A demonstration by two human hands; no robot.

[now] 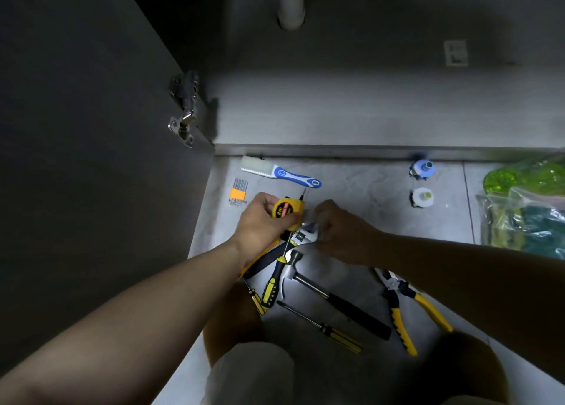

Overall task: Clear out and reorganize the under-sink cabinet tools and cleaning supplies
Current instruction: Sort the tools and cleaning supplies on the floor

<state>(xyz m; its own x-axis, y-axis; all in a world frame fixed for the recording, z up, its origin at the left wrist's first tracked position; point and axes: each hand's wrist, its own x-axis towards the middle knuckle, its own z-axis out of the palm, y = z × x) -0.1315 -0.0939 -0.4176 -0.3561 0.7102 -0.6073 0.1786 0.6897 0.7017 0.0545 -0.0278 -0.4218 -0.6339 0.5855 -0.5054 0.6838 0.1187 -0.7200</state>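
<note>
My left hand [260, 221] grips a yellow tape measure [286, 210] above the floor tiles in front of the cabinet. My right hand [339, 230] is curled beside it and pinches something pale and blurred near the tape measure's mouth. Under the hands lie a yellow-and-black screwdriver [273, 282], a hammer [333, 297], a thin yellow-handled screwdriver [333, 332] and yellow-handled pliers [406, 310]. Part of a wrench shows between the hands. The cabinet floor [367, 108] holds nothing in view.
A blue-handled scrub brush [281, 172] and a set of hex keys [238, 192] lie near the cabinet sill. Two bottles, blue-capped [423, 169] and white-capped [423, 196], stand at right. Plastic bags [526, 215] sit far right. The open door [91, 160] stands at left; a drain pipe [292, 4] hangs inside.
</note>
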